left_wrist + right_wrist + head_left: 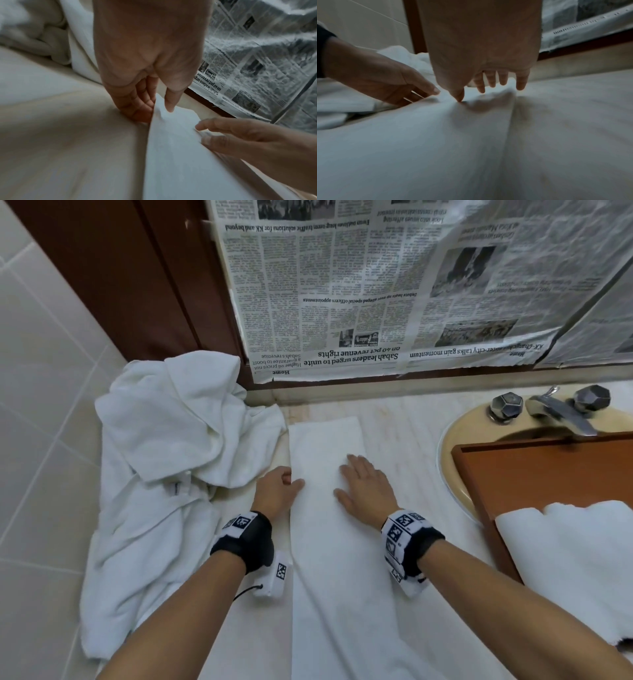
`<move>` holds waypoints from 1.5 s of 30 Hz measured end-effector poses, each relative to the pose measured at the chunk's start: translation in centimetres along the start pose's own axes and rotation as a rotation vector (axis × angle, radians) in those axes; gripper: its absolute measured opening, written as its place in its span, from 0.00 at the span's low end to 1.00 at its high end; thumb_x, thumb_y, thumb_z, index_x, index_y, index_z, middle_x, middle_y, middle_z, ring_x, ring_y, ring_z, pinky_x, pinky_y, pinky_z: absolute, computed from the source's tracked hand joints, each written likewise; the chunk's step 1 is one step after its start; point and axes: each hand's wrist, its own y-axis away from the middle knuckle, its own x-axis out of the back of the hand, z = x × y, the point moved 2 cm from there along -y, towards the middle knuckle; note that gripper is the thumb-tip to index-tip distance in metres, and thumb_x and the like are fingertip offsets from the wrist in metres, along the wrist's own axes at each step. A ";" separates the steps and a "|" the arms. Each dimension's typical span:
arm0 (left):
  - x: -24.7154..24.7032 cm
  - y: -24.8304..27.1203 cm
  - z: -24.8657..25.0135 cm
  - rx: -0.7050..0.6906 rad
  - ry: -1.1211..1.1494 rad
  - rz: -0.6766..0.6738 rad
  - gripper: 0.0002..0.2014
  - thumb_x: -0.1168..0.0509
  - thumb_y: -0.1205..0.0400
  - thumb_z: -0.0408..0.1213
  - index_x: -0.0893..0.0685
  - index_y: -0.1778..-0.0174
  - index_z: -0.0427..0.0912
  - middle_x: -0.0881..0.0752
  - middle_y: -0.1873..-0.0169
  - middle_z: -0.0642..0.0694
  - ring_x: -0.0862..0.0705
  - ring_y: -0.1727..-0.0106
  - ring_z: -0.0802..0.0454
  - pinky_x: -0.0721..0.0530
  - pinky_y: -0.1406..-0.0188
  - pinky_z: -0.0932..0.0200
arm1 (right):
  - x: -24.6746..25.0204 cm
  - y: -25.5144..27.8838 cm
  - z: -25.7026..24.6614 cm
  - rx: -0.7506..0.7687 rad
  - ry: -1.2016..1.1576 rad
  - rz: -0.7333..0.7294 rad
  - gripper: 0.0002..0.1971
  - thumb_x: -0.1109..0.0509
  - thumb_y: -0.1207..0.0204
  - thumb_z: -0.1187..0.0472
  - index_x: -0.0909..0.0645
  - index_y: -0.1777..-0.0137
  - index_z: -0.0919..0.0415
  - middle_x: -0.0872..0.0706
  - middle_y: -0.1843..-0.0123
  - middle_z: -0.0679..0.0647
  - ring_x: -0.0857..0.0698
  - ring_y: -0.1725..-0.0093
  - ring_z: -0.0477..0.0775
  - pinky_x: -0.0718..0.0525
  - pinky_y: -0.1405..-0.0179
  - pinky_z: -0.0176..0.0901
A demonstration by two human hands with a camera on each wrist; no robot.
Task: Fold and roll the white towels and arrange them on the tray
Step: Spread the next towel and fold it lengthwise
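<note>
A long white towel [329, 559], folded into a narrow strip, lies flat on the pale counter and runs from the wall toward me. My left hand [291, 482] is at the strip's left edge; in the left wrist view its thumb lies on top and its fingers curl beneath, pinching the towel [171, 155]. My right hand [359, 477] lies flat with straight, spread fingers on the strip's middle, pressing the cloth [419, 142]. A brown wooden tray [548, 474] sits on the right over the sink, with white towels [575, 559] at its near end.
A heap of loose white towels [171, 457] fills the counter's left corner against the tiled wall. A beige sink [455, 446] with a metal faucet [561, 412] is at the back right. Newspaper [376, 285] covers the wall behind the counter.
</note>
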 end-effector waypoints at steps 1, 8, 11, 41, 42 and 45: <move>0.1 -0.8 0.6 -0.009 -0.009 0.015 0.11 0.32 0.18 0.40 0.15 0.44 0.39 0.12 0.52 0.45 0.16 0.47 0.47 0.20 0.45 0.56 | 0.1 -0.8 0.5 -0.040 -0.006 0.014 0.28 0.43 0.14 0.45 0.37 0.18 0.59 0.46 0.12 0.55 0.45 0.14 0.57 0.38 0.22 0.55; 0.2 -6.4 3.0 -0.079 -0.086 0.051 0.10 0.34 0.15 0.39 0.18 0.47 0.35 0.15 0.53 0.44 0.19 0.50 0.47 0.29 0.53 0.61 | 2.1 -7.0 3.3 -0.159 -0.210 0.137 0.23 0.37 0.15 0.52 0.29 0.26 0.66 0.29 0.26 0.59 0.30 0.28 0.61 0.24 0.35 0.53; 0.0 -8.7 3.5 -0.099 -0.118 0.067 0.13 0.34 0.15 0.40 0.19 0.54 0.30 0.17 0.56 0.38 0.21 0.54 0.42 0.31 0.58 0.56 | 2.7 -9.6 4.6 -0.224 -0.327 0.155 0.20 0.36 0.15 0.55 0.26 0.29 0.67 0.28 0.31 0.60 0.26 0.32 0.63 0.23 0.37 0.54; -0.7 -11.6 2.7 -0.103 -0.017 0.120 0.17 0.24 0.23 0.35 0.14 0.38 0.42 0.19 0.41 0.47 0.22 0.46 0.55 0.28 0.43 0.67 | 2.4 -11.3 7.6 -0.171 -0.467 0.307 0.05 0.35 0.19 0.65 0.19 0.55 0.64 0.20 0.53 0.54 0.23 0.56 0.53 0.25 0.53 0.43; -0.6 -11.5 2.6 -0.103 -0.019 0.121 0.17 0.25 0.23 0.34 0.15 0.38 0.41 0.19 0.40 0.46 0.21 0.45 0.55 0.28 0.42 0.67 | 2.4 -11.3 7.6 -0.182 -0.472 0.312 0.05 0.36 0.19 0.65 0.19 0.55 0.64 0.21 0.52 0.55 0.23 0.55 0.54 0.24 0.52 0.44; -0.4 -11.2 2.4 -0.102 -0.030 0.131 0.16 0.28 0.22 0.30 0.15 0.37 0.40 0.17 0.39 0.46 0.21 0.44 0.57 0.30 0.42 0.71 | 2.1 -11.2 7.5 -0.216 -0.446 0.315 0.06 0.37 0.18 0.65 0.21 0.53 0.67 0.23 0.51 0.55 0.23 0.54 0.56 0.22 0.50 0.48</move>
